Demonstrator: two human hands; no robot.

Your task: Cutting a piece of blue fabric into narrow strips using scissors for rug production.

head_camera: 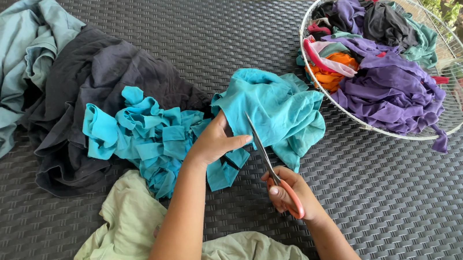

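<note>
We are mid-cut: our left hand (214, 143) grasps the teal cloth (276, 110) near the middle of the woven table (402, 197), pinning its edge, while our right hand (288, 193) is clenched through the orange handles of the scissors (267, 161), blades pointing up into the fabric. Cut teal strips (145, 137) lie just left, on a dark garment (92, 82). Judging by this, the next snip calls for keeping the cloth taut and the thumb clear of the blades.

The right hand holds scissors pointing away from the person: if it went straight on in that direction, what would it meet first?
Most likely the teal cloth: the right hand aims the orange-handled scissors up-table, and their blades already lie at the cloth's edge, beside the left hand holding it.
</note>
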